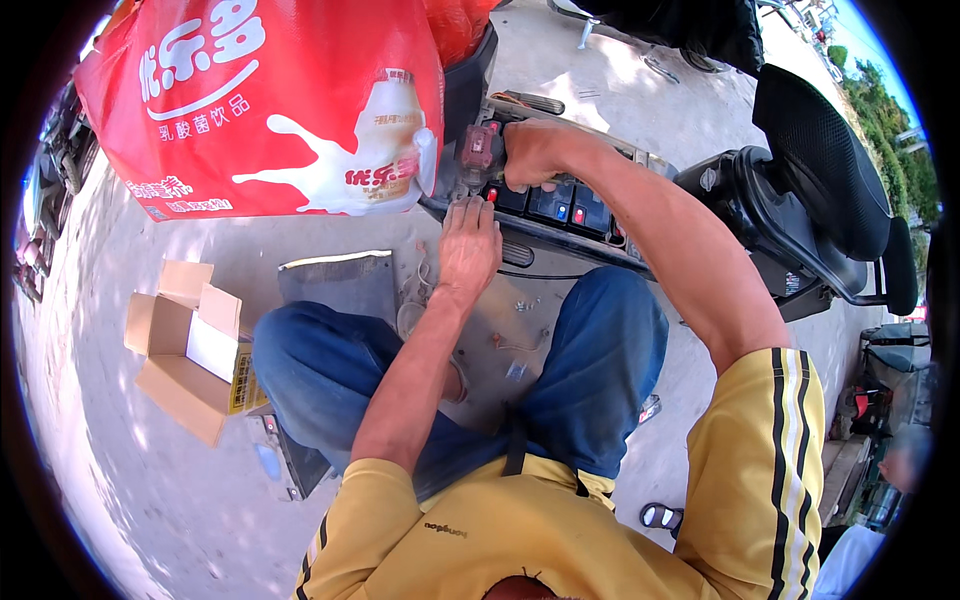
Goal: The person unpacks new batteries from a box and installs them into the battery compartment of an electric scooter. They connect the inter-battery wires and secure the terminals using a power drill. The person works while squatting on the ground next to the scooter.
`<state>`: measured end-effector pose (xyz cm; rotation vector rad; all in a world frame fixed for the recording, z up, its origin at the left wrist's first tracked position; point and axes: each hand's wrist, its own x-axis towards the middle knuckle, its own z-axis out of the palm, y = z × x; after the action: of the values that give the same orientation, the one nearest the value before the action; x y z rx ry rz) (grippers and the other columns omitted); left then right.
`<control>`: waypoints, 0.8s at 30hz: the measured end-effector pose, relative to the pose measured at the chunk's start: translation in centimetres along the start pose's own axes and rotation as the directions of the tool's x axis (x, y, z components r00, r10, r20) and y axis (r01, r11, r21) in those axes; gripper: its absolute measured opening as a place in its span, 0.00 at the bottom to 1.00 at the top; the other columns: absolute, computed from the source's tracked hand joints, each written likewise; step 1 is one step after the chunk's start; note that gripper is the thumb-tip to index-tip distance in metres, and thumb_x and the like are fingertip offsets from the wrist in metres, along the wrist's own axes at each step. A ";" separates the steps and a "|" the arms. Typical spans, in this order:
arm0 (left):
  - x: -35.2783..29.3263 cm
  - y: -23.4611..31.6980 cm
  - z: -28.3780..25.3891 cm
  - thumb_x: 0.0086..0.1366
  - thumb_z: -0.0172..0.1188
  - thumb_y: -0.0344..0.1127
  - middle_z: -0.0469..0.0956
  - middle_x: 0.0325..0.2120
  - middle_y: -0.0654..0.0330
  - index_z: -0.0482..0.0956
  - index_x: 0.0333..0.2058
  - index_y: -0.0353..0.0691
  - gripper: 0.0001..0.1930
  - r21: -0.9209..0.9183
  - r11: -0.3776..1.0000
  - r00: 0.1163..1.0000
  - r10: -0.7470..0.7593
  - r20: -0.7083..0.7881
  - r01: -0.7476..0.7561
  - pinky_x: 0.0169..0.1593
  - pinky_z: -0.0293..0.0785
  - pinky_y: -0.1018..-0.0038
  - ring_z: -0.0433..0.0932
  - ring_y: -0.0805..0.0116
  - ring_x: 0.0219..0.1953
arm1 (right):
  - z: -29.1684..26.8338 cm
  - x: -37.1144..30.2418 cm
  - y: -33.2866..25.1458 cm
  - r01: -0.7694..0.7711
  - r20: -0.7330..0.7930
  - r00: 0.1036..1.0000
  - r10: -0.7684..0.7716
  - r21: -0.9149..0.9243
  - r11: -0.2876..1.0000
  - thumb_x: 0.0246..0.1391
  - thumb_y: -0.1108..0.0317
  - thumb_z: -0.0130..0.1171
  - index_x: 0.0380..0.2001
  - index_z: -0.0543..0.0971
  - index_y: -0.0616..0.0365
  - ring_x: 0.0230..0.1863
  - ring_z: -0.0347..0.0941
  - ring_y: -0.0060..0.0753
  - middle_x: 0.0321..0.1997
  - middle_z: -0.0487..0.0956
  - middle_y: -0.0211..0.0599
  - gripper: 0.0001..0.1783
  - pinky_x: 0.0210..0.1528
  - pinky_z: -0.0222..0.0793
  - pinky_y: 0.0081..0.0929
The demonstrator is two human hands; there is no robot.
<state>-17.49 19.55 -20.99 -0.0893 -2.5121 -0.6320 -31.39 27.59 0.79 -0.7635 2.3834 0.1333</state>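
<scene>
At left, open brown cardboard box [168,328] on grey ground [100,300]. Next, left hand [470,246] with extended fingers side by side, tips near red-and-clear plastic block [481,146]; cannot tell any hold. Then right hand [535,153] with curled fingers, grasp hidden, over black rectangular batteries [550,203] in black scooter tray [560,236].

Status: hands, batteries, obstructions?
Left hand flat at battery bay end. Right hand curled at black batteries, grip hidden. Batteries sit in open bay. Red bag close on the left.
</scene>
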 end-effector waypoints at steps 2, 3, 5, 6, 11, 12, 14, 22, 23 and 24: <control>0.1 0.0 0.1 0.65 0.65 0.30 0.80 0.56 0.43 0.80 0.55 0.29 0.20 -0.006 1.000 1.000 0.019 -0.007 -0.019 0.70 0.70 0.52 0.76 0.43 0.62 | -0.1 0.4 0.2 -0.016 0.006 1.000 0.015 0.008 1.000 0.46 0.66 0.67 0.24 0.87 0.66 0.30 0.87 0.42 0.24 0.87 0.46 0.12 0.38 0.81 0.40; 0.0 -0.1 0.2 0.65 0.65 0.30 0.79 0.57 0.43 0.80 0.55 0.29 0.21 -0.007 1.000 1.000 0.025 -0.008 -0.025 0.70 0.70 0.52 0.76 0.43 0.62 | -0.1 0.4 0.2 -0.018 0.016 1.000 0.018 -0.014 1.000 0.46 0.66 0.67 0.25 0.87 0.65 0.30 0.87 0.41 0.24 0.87 0.46 0.11 0.37 0.81 0.39; 0.0 -0.4 0.3 0.65 0.65 0.30 0.79 0.57 0.43 0.80 0.56 0.29 0.21 0.000 1.000 1.000 0.029 -0.013 -0.029 0.71 0.70 0.52 0.75 0.43 0.63 | 0.2 0.4 0.4 -0.011 0.011 1.000 0.010 0.072 0.997 0.46 0.67 0.67 0.25 0.87 0.66 0.29 0.87 0.41 0.25 0.87 0.46 0.11 0.37 0.81 0.39; -0.1 -0.3 0.4 0.65 0.65 0.30 0.79 0.58 0.43 0.79 0.56 0.29 0.21 0.001 1.000 0.999 0.031 -0.015 -0.031 0.71 0.69 0.52 0.75 0.43 0.63 | 0.4 0.4 0.8 -0.011 0.008 1.000 0.010 0.115 0.993 0.47 0.67 0.66 0.25 0.87 0.67 0.29 0.87 0.41 0.25 0.87 0.46 0.11 0.36 0.80 0.39; -0.2 -0.2 0.5 0.65 0.65 0.29 0.79 0.58 0.43 0.79 0.57 0.29 0.22 0.015 1.000 1.000 0.022 0.000 -0.022 0.71 0.69 0.53 0.74 0.43 0.64 | 1.5 1.1 2.4 0.010 0.007 1.000 -0.012 0.225 0.974 0.47 0.68 0.67 0.27 0.87 0.66 0.26 0.85 0.38 0.26 0.86 0.43 0.10 0.32 0.79 0.38; -0.2 -0.2 0.4 0.65 0.65 0.29 0.79 0.58 0.43 0.79 0.58 0.29 0.22 0.013 1.000 1.000 0.019 0.005 -0.019 0.71 0.69 0.53 0.74 0.43 0.64 | 1.6 1.3 2.5 0.014 0.015 1.000 -0.017 0.229 0.973 0.48 0.69 0.67 0.27 0.87 0.65 0.26 0.85 0.37 0.26 0.86 0.42 0.09 0.30 0.78 0.39; -0.2 -0.1 0.2 0.65 0.65 0.29 0.79 0.58 0.44 0.79 0.58 0.29 0.22 0.014 1.000 1.000 0.015 0.011 -0.015 0.71 0.70 0.54 0.74 0.44 0.64 | 1.7 1.6 2.8 0.008 0.016 1.000 -0.013 0.262 0.965 0.47 0.69 0.67 0.28 0.87 0.64 0.26 0.85 0.37 0.26 0.86 0.42 0.08 0.31 0.78 0.39; -0.3 -0.1 0.1 0.66 0.64 0.29 0.79 0.59 0.44 0.79 0.58 0.29 0.22 0.030 0.999 0.999 0.028 0.028 -0.029 0.71 0.70 0.54 0.74 0.43 0.65 | 0.4 1.6 1.9 -0.002 0.090 0.996 -0.010 0.135 0.991 0.47 0.70 0.68 0.31 0.88 0.63 0.27 0.86 0.36 0.27 0.87 0.41 0.08 0.32 0.78 0.40; -0.4 -0.1 0.2 0.66 0.64 0.29 0.79 0.59 0.44 0.79 0.58 0.29 0.22 0.038 0.998 0.999 0.040 0.036 -0.041 0.71 0.70 0.54 0.74 0.43 0.65 | 0.5 1.8 2.3 -0.015 0.111 0.994 -0.002 0.152 0.988 0.47 0.70 0.68 0.31 0.89 0.62 0.27 0.85 0.35 0.27 0.87 0.41 0.09 0.32 0.78 0.40; -0.3 -0.4 0.2 0.67 0.64 0.29 0.79 0.59 0.44 0.79 0.58 0.29 0.22 0.053 0.997 0.998 0.047 0.037 -0.049 0.72 0.69 0.54 0.74 0.43 0.65 | 0.3 2.3 2.6 -0.019 0.130 0.992 -0.002 0.163 0.986 0.46 0.70 0.69 0.32 0.89 0.62 0.27 0.85 0.35 0.27 0.87 0.40 0.09 0.32 0.79 0.40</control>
<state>-17.39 19.27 -21.44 -0.1422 -2.5519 -0.5482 -34.14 28.66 -1.04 -0.6475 2.2429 -0.0098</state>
